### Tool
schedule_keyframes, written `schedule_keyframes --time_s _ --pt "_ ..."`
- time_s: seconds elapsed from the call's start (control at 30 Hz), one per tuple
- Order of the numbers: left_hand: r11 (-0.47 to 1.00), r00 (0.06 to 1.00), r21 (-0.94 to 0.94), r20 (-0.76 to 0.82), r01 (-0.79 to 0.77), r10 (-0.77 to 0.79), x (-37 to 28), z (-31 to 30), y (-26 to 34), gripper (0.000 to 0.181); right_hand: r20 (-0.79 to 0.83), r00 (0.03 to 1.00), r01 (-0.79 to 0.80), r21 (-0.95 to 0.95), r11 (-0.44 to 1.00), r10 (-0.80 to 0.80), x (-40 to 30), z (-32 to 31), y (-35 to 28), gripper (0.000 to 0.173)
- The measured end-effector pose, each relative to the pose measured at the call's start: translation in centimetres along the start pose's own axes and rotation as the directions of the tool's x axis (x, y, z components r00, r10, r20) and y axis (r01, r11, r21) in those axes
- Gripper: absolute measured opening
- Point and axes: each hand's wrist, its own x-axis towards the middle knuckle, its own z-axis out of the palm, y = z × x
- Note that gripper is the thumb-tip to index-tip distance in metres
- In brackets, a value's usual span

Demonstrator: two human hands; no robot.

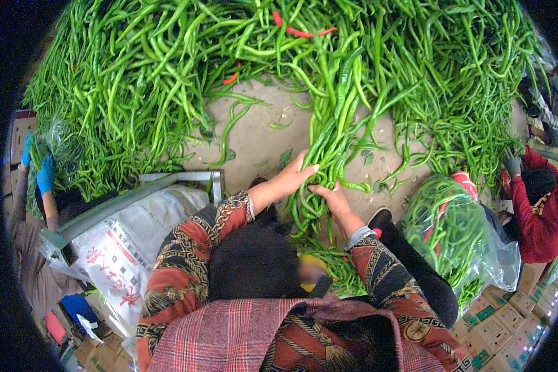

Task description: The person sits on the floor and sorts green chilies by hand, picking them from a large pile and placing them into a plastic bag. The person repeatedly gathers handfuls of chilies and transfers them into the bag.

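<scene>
A large bundle of long green chili peppers [330, 125] hangs between my hands, over bare ground in front of a big pile of the same peppers [158, 69]. My left hand [286, 179] closes around the bundle's left side, thumb across the top. My right hand [337, 200] grips its lower right side, the fingers partly hidden by peppers. The bundle's far end reaches to the pile, where I cannot tell held peppers from loose ones. A curved red pepper [302, 32] lies on the pile. More green peppers [335, 265] lie below my hands, near my body.
A clear plastic bag of green peppers [446, 228] stands at the right. A metal frame [181, 176] and a white printed sack [125, 246] are at the left. Blue-gloved hands [44, 174] of a person work at far left; a person in red [539, 209] sits at far right. Cardboard boxes [497, 325] lie behind.
</scene>
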Motion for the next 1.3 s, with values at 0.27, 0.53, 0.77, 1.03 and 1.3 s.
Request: schedule_keyframes --time_s 0.27,0.53,0.77,1.03,1.3 --pt "0.994 0.995 -0.037 0.008 0.1 -0.1 -4.6 -3.4 0.1 0.057 0.14 0.989 -0.011 -0.161 0.987 0.034 -2.1 0.8 0.6 0.064" --pt "0.94 0.84 -0.188 -0.423 0.284 -0.339 0.6 -7.9 -9.4 0.035 -0.32 0.944 -0.148 -0.632 0.761 -0.082 6.9 -7.4 -1.7 0.065" --pt "0.988 0.614 -0.152 -0.783 -0.036 -0.098 -2.3 -10.1 -10.4 0.013 -0.335 0.881 0.056 -0.627 0.777 -0.333 6.8 -8.0 -1.4 0.034" --pt "0.986 0.663 -0.141 -0.747 -0.086 -0.049 1.0 -10.2 -1.1 0.026 -0.306 0.952 0.108 0.362 0.926 0.009 16.0 -6.3 -6.0 0.051" --pt "0.96 0.849 0.198 -0.456 -0.197 0.268 14.8 -11.6 1.3 0.049 -0.178 0.979 -0.002 0.484 0.875 0.101 20.9 -3.0 -8.9 0.065"
